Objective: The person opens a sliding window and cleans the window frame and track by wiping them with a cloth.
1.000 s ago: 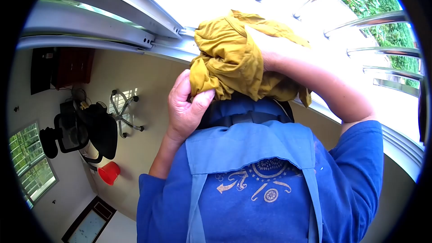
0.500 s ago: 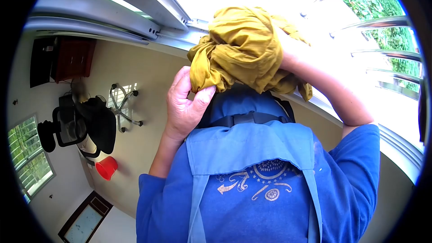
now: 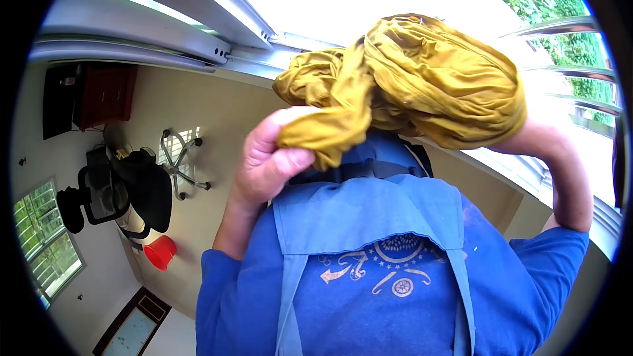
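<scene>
A bunched mustard-yellow cloth (image 3: 442,82) is held up over the window track, above the blue apron (image 3: 369,214). My left hand (image 3: 267,158) pinches a twisted end of the cloth between thumb and fingers, at the cloth's lower left. On the right, my forearm runs into the big rounded bundle of fabric, which covers my right hand and hides its fingers.
The metal window frame (image 3: 244,59) crosses the upper left, and shiny metal bars (image 3: 560,26) curve at the upper right before greenery. Behind on the left are a black office chair (image 3: 148,191), a red bucket (image 3: 159,252) and a dark red cabinet (image 3: 105,95).
My right forearm has moved right and slightly down, with the cloth bundle spreading right around it. The cloth between the hands is stretched wider. My left hand has dropped slightly, keeping its pinch.
</scene>
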Demonstrator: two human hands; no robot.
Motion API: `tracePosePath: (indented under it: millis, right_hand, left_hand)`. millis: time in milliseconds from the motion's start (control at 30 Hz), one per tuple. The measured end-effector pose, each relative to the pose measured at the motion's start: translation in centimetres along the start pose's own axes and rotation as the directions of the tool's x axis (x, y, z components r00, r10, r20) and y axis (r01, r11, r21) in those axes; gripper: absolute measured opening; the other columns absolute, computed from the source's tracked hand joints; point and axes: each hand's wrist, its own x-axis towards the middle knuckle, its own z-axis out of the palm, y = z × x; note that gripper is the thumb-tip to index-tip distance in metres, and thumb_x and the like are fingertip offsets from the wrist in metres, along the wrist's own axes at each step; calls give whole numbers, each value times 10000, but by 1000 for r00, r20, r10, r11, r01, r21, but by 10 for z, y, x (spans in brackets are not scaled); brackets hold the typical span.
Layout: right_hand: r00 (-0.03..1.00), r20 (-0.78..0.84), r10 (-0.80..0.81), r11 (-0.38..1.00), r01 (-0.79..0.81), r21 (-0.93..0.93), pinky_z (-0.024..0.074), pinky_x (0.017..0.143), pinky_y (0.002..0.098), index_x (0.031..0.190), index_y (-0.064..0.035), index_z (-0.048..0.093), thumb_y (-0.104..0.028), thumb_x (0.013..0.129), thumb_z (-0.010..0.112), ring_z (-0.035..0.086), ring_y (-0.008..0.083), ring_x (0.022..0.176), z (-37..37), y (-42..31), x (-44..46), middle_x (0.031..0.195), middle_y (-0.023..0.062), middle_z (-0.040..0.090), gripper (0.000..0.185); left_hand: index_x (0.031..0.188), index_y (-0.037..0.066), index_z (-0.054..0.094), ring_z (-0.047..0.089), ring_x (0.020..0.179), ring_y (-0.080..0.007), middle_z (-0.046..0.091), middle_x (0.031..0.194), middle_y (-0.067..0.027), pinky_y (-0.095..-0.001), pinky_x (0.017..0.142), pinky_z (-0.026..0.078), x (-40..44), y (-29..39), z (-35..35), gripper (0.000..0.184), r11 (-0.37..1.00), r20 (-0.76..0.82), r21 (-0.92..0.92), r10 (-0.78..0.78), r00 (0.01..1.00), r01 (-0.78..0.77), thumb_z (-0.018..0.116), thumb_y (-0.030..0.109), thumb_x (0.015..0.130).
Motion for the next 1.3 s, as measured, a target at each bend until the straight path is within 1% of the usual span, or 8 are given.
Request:
tracePosePath:
  millis: [300, 400, 500, 700, 967, 1033, 1233, 1300]
  right_hand:
    - [913, -355, 201, 958, -108, 266, 338, 1046, 372, 1191, -97, 562, -258, 848, 657, 497, 214, 1172, -12, -16, 10, 1226, 60, 565, 391]
    - [890, -401, 216, 923, -53, 381, 370, 1022, 374, 1144, -100, 605, -245, 849, 656, 526, 208, 1140, -3, -21, 45, 1190, 49, 592, 333]
    - [822, -435, -369, 897, 192, -399, 376, 1013, 399, 1119, -104, 625, -268, 857, 641, 528, 229, 1137, 16, -23, 76, 1175, 48, 601, 309]
    - [958, -236, -162, 978, 187, 88, 438, 900, 395, 1105, -106, 590, -305, 841, 614, 571, 282, 997, 28, -13, 90, 1057, 86, 611, 331]
    - [984, -123, -127, 992, 123, -37, 453, 878, 392, 1097, -94, 593, -263, 848, 583, 580, 296, 990, 32, -14, 105, 1052, 105, 614, 302]
    - [895, -321, -310, 945, 254, -206, 442, 897, 409, 1075, -87, 595, -228, 842, 572, 574, 306, 1002, 36, -11, 101, 1046, 112, 614, 273]
    - [915, -305, -264, 964, 248, -92, 428, 826, 420, 904, -72, 602, -186, 808, 556, 566, 297, 890, 38, -26, 113, 902, 87, 586, 157]
    - [901, -219, -375, 890, 284, -357, 430, 808, 410, 880, -62, 606, -139, 770, 540, 572, 285, 865, 40, -29, 117, 881, 93, 588, 149]
  left_hand:
    - [1023, -43, 595, 593, 920, -233, 623, 1020, -159, -347, 846, 452, 28, 1, 6, 285, 976, 679, 125, -215, 702, 178, 651, 151, 821]
    - [1118, -38, 565, 572, 923, -153, 616, 1030, -101, -301, 839, 447, 31, 0, 8, 367, 927, 592, 115, -353, 725, 357, 660, 193, 848]
    - [1129, -31, 559, 557, 927, -125, 610, 1027, -67, -282, 837, 440, 27, -1, 10, 374, 901, 544, 148, -419, 727, 409, 662, 198, 852]
    - [1079, 20, 575, 524, 876, -73, 587, 946, -6, -242, 795, 429, 18, -4, 5, 277, 916, 473, 76, -381, 794, 395, 654, 174, 862]
    - [1027, 47, 583, 498, 828, -43, 568, 896, 29, -220, 753, 423, 13, -1, -1, 201, 927, 387, 70, -366, 846, 369, 639, 177, 884]
    - [1018, 47, 582, 501, 824, -46, 570, 889, 27, -219, 746, 426, 11, -4, -6, 194, 925, 366, 67, -371, 853, 374, 637, 179, 888]
    - [1017, 40, 584, 513, 821, -51, 585, 886, 22, -229, 747, 436, 18, -3, -2, 194, 945, 394, 97, -324, 860, 312, 648, 163, 881]
    - [1026, 35, 588, 522, 828, -53, 595, 891, 16, -232, 754, 441, 19, 0, 2, 203, 947, 378, 99, -320, 869, 306, 652, 159, 878]
